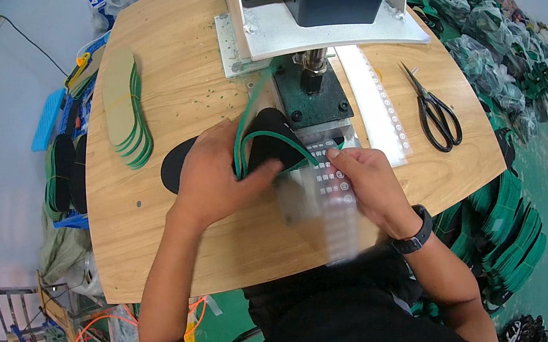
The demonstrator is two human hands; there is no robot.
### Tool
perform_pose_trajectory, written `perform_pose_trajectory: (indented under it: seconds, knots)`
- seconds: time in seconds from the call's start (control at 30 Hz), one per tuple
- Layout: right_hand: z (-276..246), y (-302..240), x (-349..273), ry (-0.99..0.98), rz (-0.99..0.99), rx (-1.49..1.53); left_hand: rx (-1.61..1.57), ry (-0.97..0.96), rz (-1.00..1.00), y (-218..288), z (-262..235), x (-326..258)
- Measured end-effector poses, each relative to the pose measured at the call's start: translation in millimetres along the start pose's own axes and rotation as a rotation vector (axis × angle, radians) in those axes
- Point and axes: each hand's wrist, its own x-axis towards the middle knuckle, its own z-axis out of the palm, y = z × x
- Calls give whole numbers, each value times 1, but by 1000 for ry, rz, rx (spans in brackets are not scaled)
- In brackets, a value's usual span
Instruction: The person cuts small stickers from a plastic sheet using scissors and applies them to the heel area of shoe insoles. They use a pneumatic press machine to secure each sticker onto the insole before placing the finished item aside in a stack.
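Note:
My left hand is closed round black insoles with green edges, which bend upward beside the press. The black end of an insole sticks out to the left from under that hand. Between thumb and fingers my right hand pinches a clear strip of printed labels. Its lower end is blurred and hangs towards the table's front edge. Both hands are just in front of the press head, a dark block under a metal rod. The insoles' right ends are partly hidden by the strip.
A banded stack of beige-and-green insoles lies at the left of the wooden table. Right of the press are more label sheets and black-handled scissors. Green insole piles and plastic-bagged bundles lie beyond the table's right edge.

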Motion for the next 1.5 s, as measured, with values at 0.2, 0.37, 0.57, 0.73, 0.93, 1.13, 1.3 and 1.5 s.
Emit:
perform_pose_trajectory:
  seconds: [0.2,0.37,0.57,0.73,0.93,1.13,1.3,1.5]
  knots:
    - [1,1,-9,42,-44,110,70,-101,-112,11,-1,1]
    - [-3,6,-7,36,-96,84,41,-125,-131,14,-4,3]
    - [0,2,-11,-4,-122,103,1,-78,-140,12,-6,2]
    - [-4,3,-9,-11,-117,36,8,-71,-129,12,-3,2]
    - [-3,9,-7,21,-136,-25,28,-57,-122,12,-3,1]
    - [0,8,-8,-12,-133,-34,11,-22,-87,16,-3,2]
    - [-2,7,-7,-22,-108,-33,-15,-97,-146,18,-5,4]
    - [-9,9,-13,110,-246,103,-56,-37,-83,5,-4,0]
